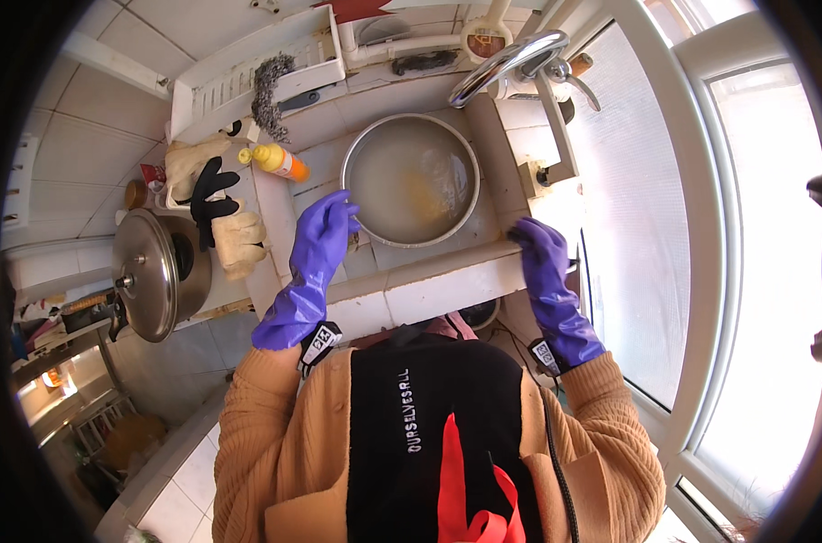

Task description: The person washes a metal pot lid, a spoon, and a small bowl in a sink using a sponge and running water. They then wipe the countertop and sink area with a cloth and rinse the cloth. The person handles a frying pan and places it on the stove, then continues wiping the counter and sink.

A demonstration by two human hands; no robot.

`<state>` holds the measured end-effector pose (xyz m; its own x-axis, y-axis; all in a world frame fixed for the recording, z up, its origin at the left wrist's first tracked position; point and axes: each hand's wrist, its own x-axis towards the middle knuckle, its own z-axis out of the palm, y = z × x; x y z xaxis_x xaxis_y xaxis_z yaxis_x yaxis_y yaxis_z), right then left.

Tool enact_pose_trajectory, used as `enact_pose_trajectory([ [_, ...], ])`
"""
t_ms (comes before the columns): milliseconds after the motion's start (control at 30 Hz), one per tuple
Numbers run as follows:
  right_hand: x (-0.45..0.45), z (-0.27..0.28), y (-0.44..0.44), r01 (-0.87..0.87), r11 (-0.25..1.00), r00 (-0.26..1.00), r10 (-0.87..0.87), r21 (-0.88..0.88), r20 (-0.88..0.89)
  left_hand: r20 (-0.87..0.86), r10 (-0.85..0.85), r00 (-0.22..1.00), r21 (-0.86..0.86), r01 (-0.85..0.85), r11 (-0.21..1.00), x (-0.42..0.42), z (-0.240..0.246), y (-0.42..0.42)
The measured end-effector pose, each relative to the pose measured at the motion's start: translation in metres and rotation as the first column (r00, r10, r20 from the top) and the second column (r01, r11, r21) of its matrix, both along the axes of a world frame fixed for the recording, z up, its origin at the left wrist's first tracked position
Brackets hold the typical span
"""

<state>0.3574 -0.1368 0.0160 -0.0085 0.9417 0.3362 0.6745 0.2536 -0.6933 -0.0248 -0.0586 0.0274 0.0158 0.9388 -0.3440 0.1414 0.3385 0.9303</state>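
A round metal basin (411,180) of cloudy water sits in the tiled sink (451,261), with something yellowish in the water. My left hand (322,227), in a purple rubber glove, is at the basin's left rim with its fingers curled; whether they grip the rim is unclear. At the sink's front right corner is my right hand (546,248), gloved the same way. Its fingertips look dark and blurred, so I cannot see whether they hold anything. A yellow and orange squeeze bottle (282,163) stands or leans at the sink's left side.
A chrome faucet (512,64) arches over the sink's back right. Left of the sink are a lidded metal pressure cooker (160,278), black gloves (214,197) and beige gloves (238,241). A white rack (234,81) stands behind, with steel wool (272,95) on it. A window (635,203) borders the right.
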Motion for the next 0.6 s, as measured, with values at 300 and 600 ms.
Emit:
enact_pose_trajectory([
  [300,-0.099,-0.120,0.128,-0.352,0.935,0.716,0.240,0.042,0.656,0.056,-0.037,0.998,0.049,0.034,0.998,-0.009,-0.018,-0.014],
  [600,-0.148,-0.120,0.181,-0.381,0.698,0.750,0.616,-0.606,0.239,0.048,0.012,0.999,0.017,-0.013,1.000,-0.036,-0.011,-0.043],
])
